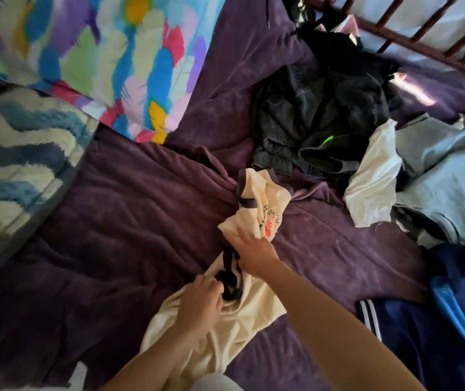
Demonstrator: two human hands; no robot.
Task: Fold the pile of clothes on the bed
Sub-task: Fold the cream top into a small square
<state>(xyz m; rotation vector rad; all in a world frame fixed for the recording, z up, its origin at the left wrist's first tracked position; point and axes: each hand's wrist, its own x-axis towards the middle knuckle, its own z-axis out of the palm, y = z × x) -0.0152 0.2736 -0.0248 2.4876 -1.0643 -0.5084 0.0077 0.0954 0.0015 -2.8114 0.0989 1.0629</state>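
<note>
One purple bedspread (129, 221) covers most of the bed. A feather-print cover (107, 60) lies across its far left corner, with a blue-and-white zigzag blanket (14, 153) at the left edge. The unfolded clothes sit to the right: a heap of dark garments (318, 108) farthest off, pale blue and white pieces (437, 176) beside it, and a navy striped garment (423, 328) nearest. A cream T-shirt (225, 334) lies crumpled on the bedspread in the middle. The left hand (200, 300) grips it by the dark neckline, fingers curled into the cloth. The right hand (253, 251) rests on it just beyond, fingers straight and close together.
</note>
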